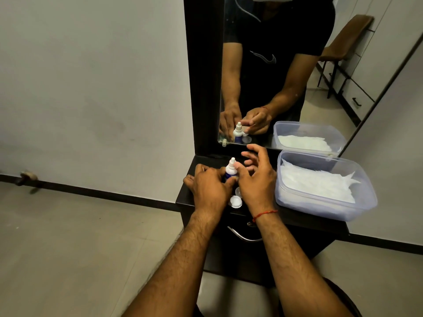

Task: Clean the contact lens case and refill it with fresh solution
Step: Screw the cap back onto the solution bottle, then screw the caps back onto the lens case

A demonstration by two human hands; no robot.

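A small solution bottle (230, 170) with a white nozzle top and blue label stands upright on the dark dresser top (297, 213). My left hand (209, 187) wraps around its lower body. My right hand (256, 177) is beside the bottle with thumb near its shoulder and fingers spread apart, holding nothing that I can see. A white round lens case cap or well (235, 201) lies on the top between my wrists, with another clear round piece (238, 191) just behind it, partly hidden by my hands.
A clear plastic tub (361, 191) holding white tissues sits at the right of the dresser top. A mirror (286, 72) stands behind and reflects my hands and the bottle. A drawer handle (242, 235) is below the front edge. Tiled floor lies to the left.
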